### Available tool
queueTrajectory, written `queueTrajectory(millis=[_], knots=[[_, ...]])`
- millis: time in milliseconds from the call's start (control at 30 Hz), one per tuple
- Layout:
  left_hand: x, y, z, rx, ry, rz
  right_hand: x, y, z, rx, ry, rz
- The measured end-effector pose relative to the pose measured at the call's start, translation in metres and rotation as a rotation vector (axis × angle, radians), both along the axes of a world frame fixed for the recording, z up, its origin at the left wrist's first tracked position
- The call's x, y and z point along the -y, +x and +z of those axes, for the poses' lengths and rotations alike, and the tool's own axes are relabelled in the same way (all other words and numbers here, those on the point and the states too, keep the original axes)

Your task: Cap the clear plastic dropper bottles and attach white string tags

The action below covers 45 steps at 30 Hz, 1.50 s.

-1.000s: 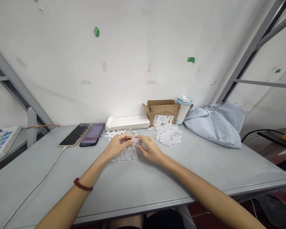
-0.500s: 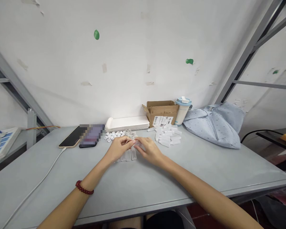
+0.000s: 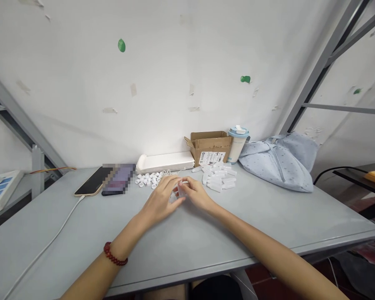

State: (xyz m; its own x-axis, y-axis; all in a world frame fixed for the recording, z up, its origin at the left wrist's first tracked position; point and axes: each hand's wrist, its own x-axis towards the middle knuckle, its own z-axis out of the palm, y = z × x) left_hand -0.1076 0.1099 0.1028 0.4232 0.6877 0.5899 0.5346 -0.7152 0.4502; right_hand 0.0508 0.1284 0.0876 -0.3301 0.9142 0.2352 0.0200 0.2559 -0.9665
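Note:
My right hand (image 3: 197, 195) is closed on a small translucent plastic vial (image 3: 181, 191), pinched between thumb and fingertips above the table. My left hand (image 3: 163, 200) is beside it, thumb stretched away from the fingers, the fingertips near the top of the vial. Whether they touch it I cannot tell. Another clear vial (image 3: 173, 197) shows partly under my left hand, mostly hidden. White caps (image 3: 147, 180) lie in a loose group behind my left hand, with thin pale cords (image 3: 166, 173) next to them. Several more translucent vials (image 3: 219, 177) are piled to the right.
A stack of white envelopes (image 3: 165, 161), an open cardboard box (image 3: 211, 146) and a blue-lidded cup (image 3: 236, 146) stand along the wall. A light blue cloth bag (image 3: 278, 164) lies right. Two phones (image 3: 92, 182) lie left, one with a white cable (image 3: 54, 237).
My left hand has opened its pinch and moved slightly right and nearer, now covering the row of vials. My right hand stays almost in place. The view has shifted a little.

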Motion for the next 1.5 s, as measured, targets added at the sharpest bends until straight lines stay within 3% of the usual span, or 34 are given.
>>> queueTrajectory(millis=[333,500,600,733,1100,1500], knots=[[-0.005,-0.001,-0.007,-0.123,0.097,0.023,-0.002,0.0,0.001,0.075,0.006,0.012],[-0.006,-0.002,-0.01,-0.147,0.056,0.019,-0.002,0.005,0.007,0.42,0.166,-0.072],[-0.005,-0.003,-0.009,-0.193,-0.014,-0.011,-0.001,0.009,0.011,0.644,0.227,-0.03],[-0.004,-0.003,-0.008,-0.247,-0.065,-0.03,-0.001,0.012,0.014,0.762,0.231,0.021],[0.002,-0.004,-0.002,-0.333,-0.109,-0.02,-0.004,0.013,0.008,0.849,0.303,0.008],[0.001,-0.006,-0.004,-0.351,-0.152,-0.012,-0.004,0.013,0.006,0.909,0.312,0.003]])
